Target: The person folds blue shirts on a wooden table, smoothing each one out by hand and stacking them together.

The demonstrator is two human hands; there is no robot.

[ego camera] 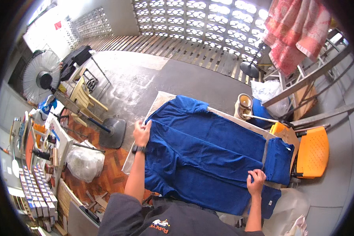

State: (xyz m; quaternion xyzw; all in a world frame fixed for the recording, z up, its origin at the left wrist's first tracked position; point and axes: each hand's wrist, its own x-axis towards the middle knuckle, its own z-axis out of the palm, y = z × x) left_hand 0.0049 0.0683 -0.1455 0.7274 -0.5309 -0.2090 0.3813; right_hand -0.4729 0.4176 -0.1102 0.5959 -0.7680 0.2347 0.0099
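A blue T-shirt (pixel 200 147) is spread lengthwise over a table with a pale cover (pixel 165 96). Its hem lies to the right and a sleeve sticks out at the far left. My left hand (pixel 142 132), a dark watch on its wrist, pinches the shirt's left edge near the shoulder. At the hem end my right hand (pixel 256 180) grips the cloth with curled fingers. A raised crease runs through the fabric from one hand to the other. Just right of my right hand lies a stack of folded blue garments (pixel 278 162), with another folded blue garment (pixel 272 202) nearer me.
An orange chair (pixel 312 152) stands beyond the table's right end. To the left are a pedestal fan (pixel 44 79) with a square base (pixel 112 133), a cream plastic chair (pixel 82 96) and a clear plastic bag (pixel 85 162). A metal ladder (pixel 308 78) leans at the right.
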